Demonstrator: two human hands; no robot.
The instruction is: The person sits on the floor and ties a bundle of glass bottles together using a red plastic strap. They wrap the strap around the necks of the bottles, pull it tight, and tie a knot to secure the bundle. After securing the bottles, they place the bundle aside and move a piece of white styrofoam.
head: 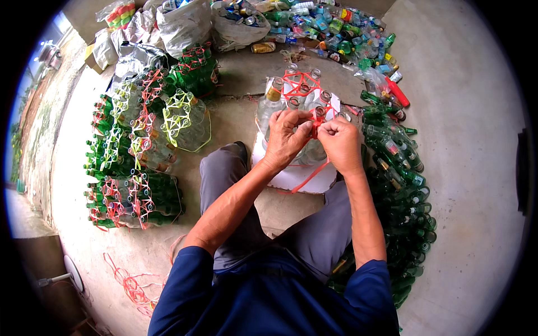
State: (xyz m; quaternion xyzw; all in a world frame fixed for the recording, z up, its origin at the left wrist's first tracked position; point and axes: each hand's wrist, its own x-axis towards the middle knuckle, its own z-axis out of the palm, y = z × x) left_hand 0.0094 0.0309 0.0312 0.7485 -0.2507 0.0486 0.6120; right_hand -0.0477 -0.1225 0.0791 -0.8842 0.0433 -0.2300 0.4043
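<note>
Between my knees, several clear glass bottles (311,97) stand upright in a cluster on a white board (286,178). Red plastic strapping (301,77) winds around and between their necks. My left hand (288,135) pinches the strap with thumb and forefinger beside the neck of a near bottle. Close to it, my right hand (341,143) is curled with its fingers closed on the strap at the same neck. A loose end of the strap hangs below my right hand, over the board. The exact strap crossing between the fingers is partly hidden.
Tied bundles of green and clear bottles (138,189) stand at the left. Loose green bottles (399,218) lie piled at my right. Crushed plastic bottles (336,29) and filled sacks (185,25) lie at the back. Tangled red strapping (133,285) lies on the floor, lower left.
</note>
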